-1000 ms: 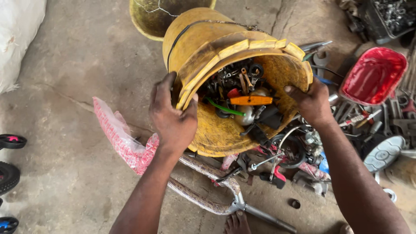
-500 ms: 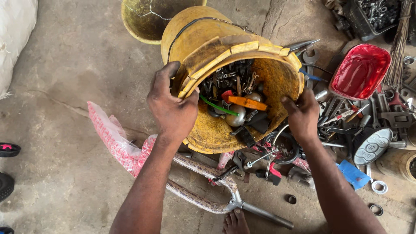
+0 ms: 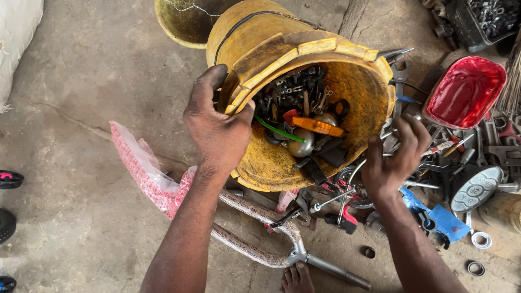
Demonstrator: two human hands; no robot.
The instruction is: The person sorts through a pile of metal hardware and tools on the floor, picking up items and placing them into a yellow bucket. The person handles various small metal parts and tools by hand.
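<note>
The left hand (image 3: 220, 127) is clamped on the near rim of a battered yellow plastic bucket (image 3: 271, 49), thumb hooked inside, fingers over the outer wall. The bucket lies tipped on its side on the concrete floor (image 3: 81, 81), its mouth turned toward the camera. The right hand (image 3: 393, 157) hangs just outside the bucket's right edge, fingers curled and loosely apart, gripping nothing that can be made out.

Inside the bucket sits a jumble of dark metal parts (image 3: 296, 92), with one orange flat bar (image 3: 317, 126), one green cable (image 3: 279, 130) and one round chrome bell-shaped piece (image 3: 301, 145).

Beyond it stands a second, open yellow bucket (image 3: 187, 21). To the right lies one red plastic tub (image 3: 467, 89) among scattered spanners. Below the hands run a patterned bicycle frame tube (image 3: 255, 214) and a pink printed plastic bag (image 3: 144, 168).
</note>
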